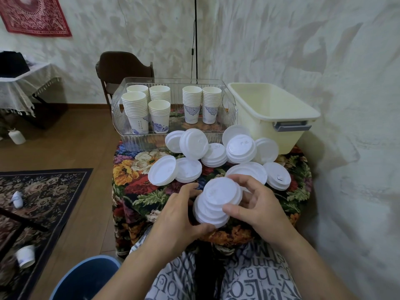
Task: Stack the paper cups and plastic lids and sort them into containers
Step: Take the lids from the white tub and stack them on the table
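Both hands wrapped around one leaning stack of lids (217, 202), held just above the near edge of the tabletop (129, 172): left hand (177, 215) cupping the lower side, right hand (257, 207) pinching the upper side with thumb and fingers. Stack askew, lids not fully nested, perhaps four or five. Likely risk: top lids sliding off toward the lap or the floor if the grip loosens, since the pile tilts and the plastic looks slick. Another risk: knocking the loose lids (216, 152) while carrying the stack over them to the cream tub (270, 109).

Counted: six stacks of paper cups (160, 109) standing in the clear bin (121, 118); about eleven loose lids or small lid piles spread between hands and bins, overlaps making this uncertain; one cream tub, apparently without lids; one stray cup (26, 255) on the floor.
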